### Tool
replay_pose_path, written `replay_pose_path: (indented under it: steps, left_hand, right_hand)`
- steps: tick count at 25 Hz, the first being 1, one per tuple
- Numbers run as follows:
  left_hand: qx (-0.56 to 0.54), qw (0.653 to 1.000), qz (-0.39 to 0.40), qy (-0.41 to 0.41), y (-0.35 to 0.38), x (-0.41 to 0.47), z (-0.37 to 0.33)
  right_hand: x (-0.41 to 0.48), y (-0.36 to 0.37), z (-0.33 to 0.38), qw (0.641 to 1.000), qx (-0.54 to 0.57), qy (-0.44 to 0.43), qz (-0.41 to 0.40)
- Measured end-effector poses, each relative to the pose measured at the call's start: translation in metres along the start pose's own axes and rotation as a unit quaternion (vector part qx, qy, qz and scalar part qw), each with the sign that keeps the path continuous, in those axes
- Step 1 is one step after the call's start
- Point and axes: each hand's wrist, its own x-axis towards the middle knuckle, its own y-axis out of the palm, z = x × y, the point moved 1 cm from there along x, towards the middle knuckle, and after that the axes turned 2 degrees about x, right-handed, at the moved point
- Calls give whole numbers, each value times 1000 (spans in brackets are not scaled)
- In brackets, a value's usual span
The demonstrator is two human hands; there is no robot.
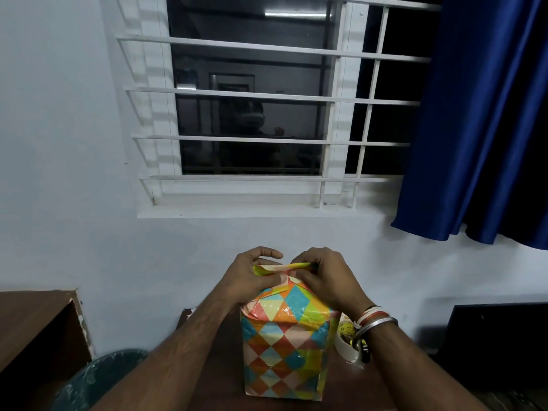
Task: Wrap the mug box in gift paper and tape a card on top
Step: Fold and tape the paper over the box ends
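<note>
The box [284,351] stands on end so the loose paper flaps [284,266] face up. The left hand [252,278] and right hand [326,281] pinch them, apparently creasing them shut (tape [347,350] lies beside).

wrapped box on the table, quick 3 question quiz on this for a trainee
1. True or false: the mug box stands upright on the table, its sides already covered.
2. What are the left hand and right hand doing? A: pinching and folding the gift paper at the box top. B: cutting paper with scissors. C: taping a card down.
3. Fill in: the white roll lies to the box's ____, under the braceleted wrist.
Key: 1 true; 2 A; 3 right.
</note>
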Motion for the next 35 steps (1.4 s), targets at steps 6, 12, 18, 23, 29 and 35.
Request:
replay_pose_path:
  steps: [6, 12, 18, 23, 29, 35]
  left_hand:
    - [54, 998, -10, 29, 0, -2, 0]
    - [108, 993, -18, 34, -3, -19, -5]
    - [181, 971, -110, 108, 3, -39, -1]
    - [219, 956, -138, 141, 6, -41, 2]
    - [266, 922, -175, 222, 7, -41, 7]
    - [294, 902, -179, 261, 7, -44, 11]
  right_hand:
    - [-19, -3, 16, 991, -117, -69, 4]
    - [-26, -1, 13, 990, -137, -27, -36]
    - [-25, -8, 9, 991, -127, -29, -21]
    - [-28, -19, 2, 991, -105, -75, 25]
    - [-39, -19, -7, 987, -116, -97, 59]
    - [-64, -10, -9, 979, -165, -99, 67]
